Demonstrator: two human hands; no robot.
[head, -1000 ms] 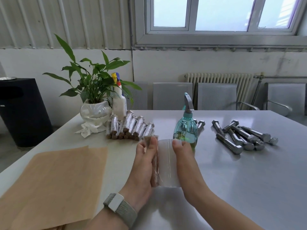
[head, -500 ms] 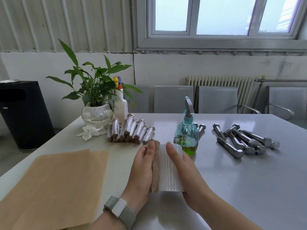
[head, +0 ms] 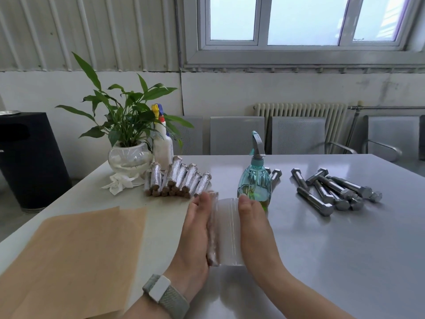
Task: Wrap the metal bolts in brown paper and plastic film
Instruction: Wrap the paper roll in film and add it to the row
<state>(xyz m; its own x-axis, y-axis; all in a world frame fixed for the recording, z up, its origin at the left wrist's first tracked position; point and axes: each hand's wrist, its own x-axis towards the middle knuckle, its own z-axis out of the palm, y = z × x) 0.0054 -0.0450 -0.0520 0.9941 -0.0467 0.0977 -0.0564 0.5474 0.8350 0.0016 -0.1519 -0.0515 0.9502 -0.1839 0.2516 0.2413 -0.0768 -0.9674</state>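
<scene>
Now, lower centre of frame | left hand (head: 195, 236) with straight fingers lying against a brown-paper-wrapped bolt (head: 212, 236) | right hand (head: 253, 229) with straight fingers on a clear plastic film sheet (head: 230, 231) stretched beside that bolt | both on the grey desk (head: 322, 261) | bare metal bolts (head: 331, 192) centre right | film-wrapped bolt pile (head: 177, 180) centre left | brown paper sheets (head: 73, 256) lower left

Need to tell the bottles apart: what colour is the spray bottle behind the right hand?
Translucent teal with a grey trigger, on the head view: spray bottle.
</scene>
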